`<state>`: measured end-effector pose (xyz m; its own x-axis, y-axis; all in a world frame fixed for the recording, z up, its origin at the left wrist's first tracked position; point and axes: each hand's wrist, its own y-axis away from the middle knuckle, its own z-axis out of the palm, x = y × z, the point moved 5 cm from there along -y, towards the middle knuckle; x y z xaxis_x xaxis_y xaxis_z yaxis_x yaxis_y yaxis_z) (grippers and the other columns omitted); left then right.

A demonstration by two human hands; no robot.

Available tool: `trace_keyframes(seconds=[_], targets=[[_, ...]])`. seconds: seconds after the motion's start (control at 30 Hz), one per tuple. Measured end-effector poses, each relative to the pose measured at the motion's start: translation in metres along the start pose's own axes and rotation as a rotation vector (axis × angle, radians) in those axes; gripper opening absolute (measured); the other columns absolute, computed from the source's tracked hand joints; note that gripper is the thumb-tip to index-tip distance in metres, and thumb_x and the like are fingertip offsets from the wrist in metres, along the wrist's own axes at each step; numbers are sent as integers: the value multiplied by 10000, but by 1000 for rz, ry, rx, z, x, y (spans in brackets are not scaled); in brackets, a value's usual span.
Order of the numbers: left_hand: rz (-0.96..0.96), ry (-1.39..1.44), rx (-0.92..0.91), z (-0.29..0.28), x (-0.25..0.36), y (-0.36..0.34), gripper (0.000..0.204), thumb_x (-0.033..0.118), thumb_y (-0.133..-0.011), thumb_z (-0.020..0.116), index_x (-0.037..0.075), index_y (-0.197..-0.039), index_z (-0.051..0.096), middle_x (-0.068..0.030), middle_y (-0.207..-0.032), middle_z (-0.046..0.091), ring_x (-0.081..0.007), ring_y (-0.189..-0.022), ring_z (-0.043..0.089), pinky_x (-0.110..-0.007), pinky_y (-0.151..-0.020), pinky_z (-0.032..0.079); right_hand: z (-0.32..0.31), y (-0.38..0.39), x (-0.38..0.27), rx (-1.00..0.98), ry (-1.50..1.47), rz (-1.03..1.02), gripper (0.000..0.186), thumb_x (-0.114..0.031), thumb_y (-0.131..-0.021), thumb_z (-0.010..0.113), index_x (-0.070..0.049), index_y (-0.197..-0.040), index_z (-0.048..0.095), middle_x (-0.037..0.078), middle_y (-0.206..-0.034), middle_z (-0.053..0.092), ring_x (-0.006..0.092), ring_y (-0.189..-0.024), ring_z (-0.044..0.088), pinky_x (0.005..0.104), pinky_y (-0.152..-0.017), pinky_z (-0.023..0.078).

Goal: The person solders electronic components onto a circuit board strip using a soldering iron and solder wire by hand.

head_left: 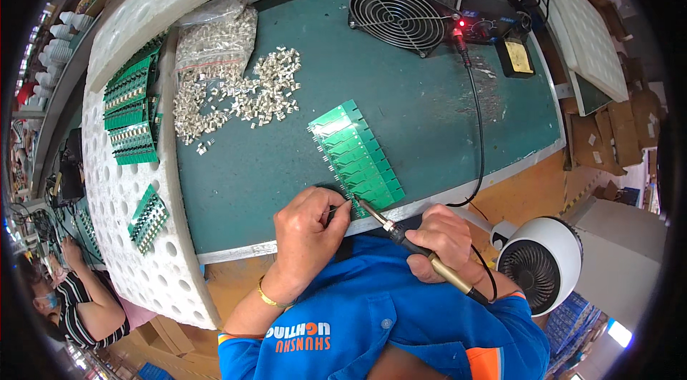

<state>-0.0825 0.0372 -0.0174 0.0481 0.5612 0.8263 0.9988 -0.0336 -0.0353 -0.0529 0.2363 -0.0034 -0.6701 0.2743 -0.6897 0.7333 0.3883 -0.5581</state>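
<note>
A green circuit board panel (358, 151) lies on the green mat near the bench's front edge, with small metal parts along its left edge. My left hand (309, 230) is closed, pinching a thin solder wire at the panel's lower left corner. My right hand (436, 244) grips a soldering iron (451, 274), its tip angled onto that same lower left part of the panel. A pile of small silver components (265, 86) and a plastic bag of them (215, 36) sit behind, to the left.
A white foam tray (107, 222) holding boards borders the left. A black fan (397, 8) and soldering station (476, 18) stand at the back; a stand with yellow sponge (517, 58) sits right. A white fan (537, 265) is beside me. A co-worker (89, 298) works at left.
</note>
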Motion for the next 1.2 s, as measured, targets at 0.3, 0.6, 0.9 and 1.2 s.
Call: trace_keyframes(seconds=[0.3, 0.6, 0.9, 1.2], targets=[[7, 20, 6, 3, -1, -3, 93, 3, -745, 734, 17, -741, 643, -48, -601, 492, -133, -503, 437, -296, -469, 355, 0, 0, -4, -2, 28, 13, 320, -297, -918, 675, 3, -988, 586, 47, -604, 536, 203, -493, 523, 356, -545, 446], [22, 19, 50, 2, 1, -4, 104, 6, -753, 737, 22, -731, 637, -36, -580, 465, -122, -505, 416, -291, -465, 334, 3, 0, -8, -35, 70, -5, 325, -301, -910, 683, 0, -988, 589, 48, -603, 541, 199, -487, 532, 351, -539, 450], [-81, 80, 150, -18, -15, 10, 174, 72, -871, 725, 34, -790, 575, 43, -560, 393, -52, -517, 329, -238, -472, 278, -4, -1, -2, 32, 55, -2, 295, -279, -879, 711, -4, -937, 621, 51, -598, 557, 204, -496, 539, 332, -545, 444], [-30, 132, 202, -17, -17, 17, 162, 41, -859, 717, 38, -806, 565, 36, -588, 394, -56, -535, 327, -233, -484, 278, -9, -9, 14, 95, -126, 150, 129, -65, -803, 697, 17, -873, 625, 109, -639, 587, 235, -506, 513, 352, -536, 437]])
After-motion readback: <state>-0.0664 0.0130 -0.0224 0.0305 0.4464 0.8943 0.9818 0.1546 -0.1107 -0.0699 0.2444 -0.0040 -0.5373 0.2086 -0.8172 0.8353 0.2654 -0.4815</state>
